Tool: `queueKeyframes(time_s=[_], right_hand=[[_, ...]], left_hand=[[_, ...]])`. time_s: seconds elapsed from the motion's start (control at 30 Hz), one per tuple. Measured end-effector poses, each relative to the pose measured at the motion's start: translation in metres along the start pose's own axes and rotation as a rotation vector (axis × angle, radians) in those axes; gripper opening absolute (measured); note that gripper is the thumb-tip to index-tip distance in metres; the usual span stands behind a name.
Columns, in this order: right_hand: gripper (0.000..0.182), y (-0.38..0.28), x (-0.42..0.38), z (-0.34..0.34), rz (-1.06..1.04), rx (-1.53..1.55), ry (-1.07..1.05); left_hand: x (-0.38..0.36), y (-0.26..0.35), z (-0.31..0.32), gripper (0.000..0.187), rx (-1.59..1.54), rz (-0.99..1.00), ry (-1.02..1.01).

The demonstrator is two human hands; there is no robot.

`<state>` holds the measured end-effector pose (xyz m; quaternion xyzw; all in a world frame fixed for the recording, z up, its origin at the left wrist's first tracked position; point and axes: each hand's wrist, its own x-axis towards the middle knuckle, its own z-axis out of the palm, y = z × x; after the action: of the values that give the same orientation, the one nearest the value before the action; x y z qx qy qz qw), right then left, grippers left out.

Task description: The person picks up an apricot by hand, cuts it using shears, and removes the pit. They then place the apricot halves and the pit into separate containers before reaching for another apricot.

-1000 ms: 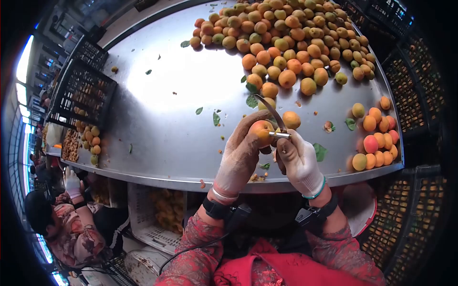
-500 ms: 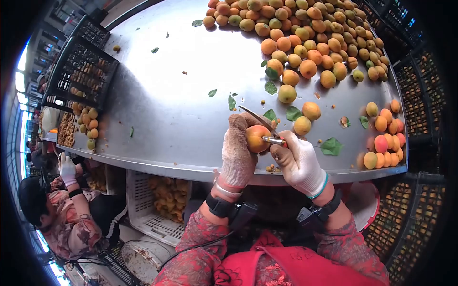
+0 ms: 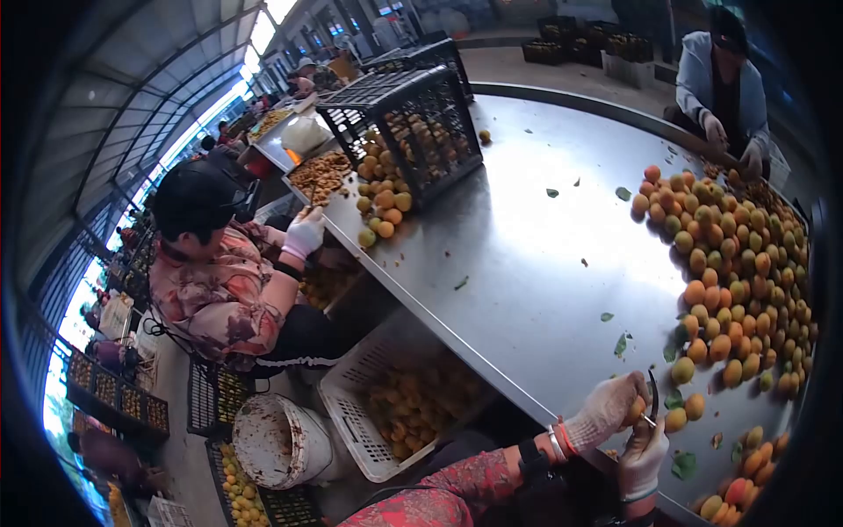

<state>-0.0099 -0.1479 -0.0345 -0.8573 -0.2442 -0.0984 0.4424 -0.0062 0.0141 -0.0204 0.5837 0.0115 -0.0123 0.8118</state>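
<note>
My left hand (image 3: 604, 411), in a stained white work glove, is closed around an orange apricot (image 3: 633, 412) at the table's near edge. Close beside it, my gloved right hand (image 3: 643, 461) grips a curved knife (image 3: 653, 395), its dark blade pointing up next to the fruit. Most of the knife's handle is hidden in the fingers. Loose apricots (image 3: 681, 371) and green leaves (image 3: 683, 465) lie just beyond my hands on the metal table (image 3: 527, 290).
A large apricot heap (image 3: 746, 263) covers the table's right side. A black crate (image 3: 413, 132) lies tipped at the far left end. Below the edge stand a white crate (image 3: 347, 400) of fruit and a white bucket (image 3: 272, 439). Co-workers sit left (image 3: 219, 290) and far right (image 3: 724, 88).
The view has swung left and up, so my hands now appear at the lower right. The apricot and the knife are still in them.
</note>
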Motion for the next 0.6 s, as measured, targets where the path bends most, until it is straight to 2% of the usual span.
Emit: queueKeyframes(time_s=[0.03,0.07,0.17,0.23,0.27,0.3,0.37,0.43,0.47,0.5,0.53,0.57,0.6], right_hand=[[0.025,-0.009,0.006,0.003,-0.014,0.013,0.003],[0.027,-0.022,0.009,0.004,0.001,0.073,0.017],[0.035,-0.026,0.012,0.009,0.027,0.152,0.018],[0.038,-0.016,0.010,0.013,0.096,0.095,-0.002],[0.041,-0.009,0.005,0.016,0.197,0.190,-0.012],[0.041,-0.006,0.004,0.021,0.181,0.199,-0.025],[0.041,0.001,0.003,0.028,0.231,0.378,0.019],[0.047,0.014,0.003,0.035,0.200,0.420,0.007],[0.049,0.010,0.010,0.033,0.265,0.544,-0.009],[0.052,0.005,0.016,0.035,0.331,0.669,-0.025],[0.055,0.004,0.020,0.042,0.297,0.557,0.026],[0.055,0.021,0.022,0.039,0.331,0.561,-0.039],[0.055,0.032,0.018,0.038,0.387,0.617,-0.040]], left_hand=[[-0.001,-0.001,-0.001,0.029,0.004,-0.055,0.022],[0.001,-0.008,-0.004,0.015,0.132,-0.067,0.018],[0.006,-0.007,-0.007,0.010,0.283,-0.047,0.078],[0.008,-0.002,-0.006,0.011,0.330,-0.094,0.092],[0.009,-0.002,-0.005,0.011,0.239,-0.210,0.109],[0.010,-0.002,-0.006,0.011,0.144,-0.321,0.130],[0.006,0.005,-0.013,0.008,0.130,-0.274,0.113],[0.005,-0.002,-0.015,0.006,0.150,-0.002,0.168],[0.003,0.012,-0.017,0.007,0.124,0.026,0.140],[0.010,0.000,-0.018,0.007,0.129,0.032,0.154],[0.025,-0.023,-0.019,0.011,0.323,0.068,0.160],[0.021,0.005,-0.016,0.014,0.515,0.102,0.174],[0.001,0.031,-0.021,0.029,-0.165,-0.091,0.034]])
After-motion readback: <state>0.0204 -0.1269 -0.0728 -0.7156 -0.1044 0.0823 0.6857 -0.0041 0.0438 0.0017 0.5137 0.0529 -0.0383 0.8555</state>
